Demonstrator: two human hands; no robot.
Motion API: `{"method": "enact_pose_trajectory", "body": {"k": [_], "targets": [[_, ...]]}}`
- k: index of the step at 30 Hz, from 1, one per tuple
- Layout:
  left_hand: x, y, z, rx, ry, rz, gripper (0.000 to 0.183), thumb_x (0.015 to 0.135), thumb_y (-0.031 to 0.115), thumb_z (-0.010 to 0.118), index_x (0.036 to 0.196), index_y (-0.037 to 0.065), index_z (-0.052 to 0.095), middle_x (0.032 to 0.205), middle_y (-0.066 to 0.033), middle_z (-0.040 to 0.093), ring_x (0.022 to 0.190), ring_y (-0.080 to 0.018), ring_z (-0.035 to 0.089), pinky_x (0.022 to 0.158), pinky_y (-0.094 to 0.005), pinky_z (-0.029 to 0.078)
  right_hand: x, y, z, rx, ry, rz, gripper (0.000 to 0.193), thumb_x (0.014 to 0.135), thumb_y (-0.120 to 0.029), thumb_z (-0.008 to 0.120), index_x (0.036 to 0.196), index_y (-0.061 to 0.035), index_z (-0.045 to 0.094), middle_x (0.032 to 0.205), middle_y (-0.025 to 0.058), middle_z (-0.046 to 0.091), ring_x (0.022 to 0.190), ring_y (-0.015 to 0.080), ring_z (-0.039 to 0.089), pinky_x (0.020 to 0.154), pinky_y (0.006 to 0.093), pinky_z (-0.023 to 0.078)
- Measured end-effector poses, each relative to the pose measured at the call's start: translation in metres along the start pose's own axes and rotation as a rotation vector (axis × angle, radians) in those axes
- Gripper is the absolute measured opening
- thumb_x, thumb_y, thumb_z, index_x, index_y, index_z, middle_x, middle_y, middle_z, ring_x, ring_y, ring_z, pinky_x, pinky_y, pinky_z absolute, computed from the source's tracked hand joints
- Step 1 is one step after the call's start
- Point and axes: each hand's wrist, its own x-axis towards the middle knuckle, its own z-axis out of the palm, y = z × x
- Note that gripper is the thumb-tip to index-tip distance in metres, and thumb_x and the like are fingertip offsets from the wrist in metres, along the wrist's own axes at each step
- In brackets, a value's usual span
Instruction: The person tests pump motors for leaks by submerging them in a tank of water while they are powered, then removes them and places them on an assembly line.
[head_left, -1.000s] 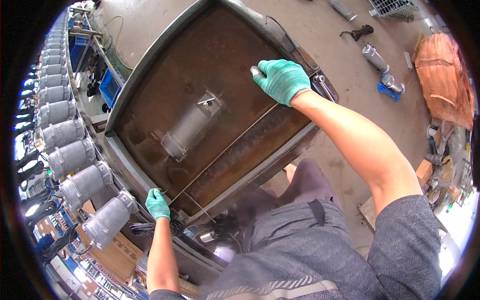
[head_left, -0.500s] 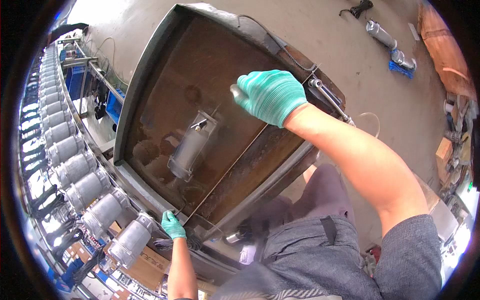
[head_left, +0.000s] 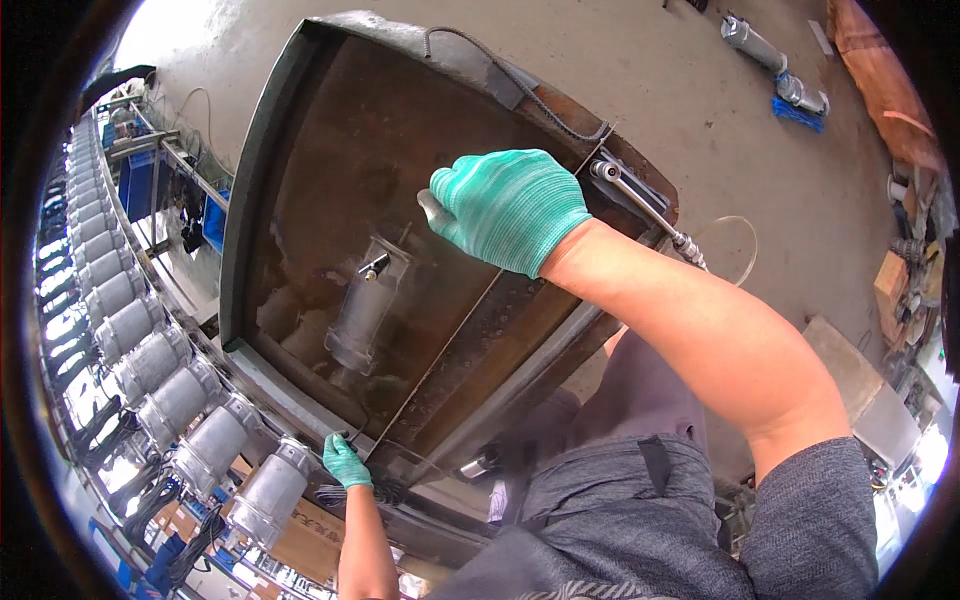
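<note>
A wide metal tank (head_left: 232, 250) with brown, murky water stands before me. In it lies a grey metal cylinder (head_left: 358, 320), seen dimly through the water, with a small black and silver fitting (head_left: 374, 267) at its upper end. My right hand (head_left: 515, 205), in a green glove with a grey thumb, is raised above the tank, fingers closed; whether anything is in them is hidden. At the tank's near-left rim my left hand (head_left: 346, 462), gloved in green too, pinches a thin dark cable (head_left: 358, 432). A coil of dark cable (head_left: 350, 495) lies below that hand.
A long row of similar grey cylinders (head_left: 205, 440) curves along a rack on the left. A ratchet-like metal tool (head_left: 640, 205) rests on the tank's right corner, near a dark braided hose (head_left: 545, 105). Another cylinder (head_left: 755, 45) lies on the floor.
The view has shifted slightly. My right hand has moved a little to the left over the tank, still closed. The left hand stays at the rim.
</note>
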Motion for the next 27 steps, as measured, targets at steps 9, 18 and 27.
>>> {"method": "enact_pose_trajectory", "body": {"k": [9,18,27], "targets": [[-0.008,0.025,0.002,-0.083,-0.019,-0.057,0.02,0.105,0.013,0.056,0.094,0.003,0.069,0.071,0.0031,0.054,0.063,-0.0079,0.045,0.058,-0.0284,0.039,0.002,-0.004,0.001,-0.112,0.235,-0.128,0.034,0.099,-0.036,0.063,0.074,-0.0123,0.063,0.066,0.0094,0.064,0.058,0.032,0.065,0.051,0.045,0.051],[-0.006,0.027,0.002,0.144,0.036,0.035,0.026,0.103,0.022,0.057,0.097,0.001,0.071,0.081,-0.0195,0.07,0.072,-0.0312,0.068,0.071,-0.0437,0.051,0.001,-0.003,0.008,-0.215,0.19,-0.108,0.038,0.102,-0.038,0.058,0.076,-0.011,0.065,0.071,0.0165,0.068,0.062,0.0383,0.067,0.056,0.0488,0.054],[-0.017,0.057,-0.012,0.206,0.047,-0.061,0.028,0.103,0.029,0.057,0.1,0.005,0.071,0.094,-0.0237,0.071,0.087,-0.0447,0.068,0.076,-0.048,0.052,0.005,-0.016,0.006,-0.297,0.079,0.002,0.042,0.105,-0.044,0.055,0.084,-0.0096,0.065,0.08,0.0208,0.069,0.076,0.0448,0.067,0.068,0.0545,0.053]]}}
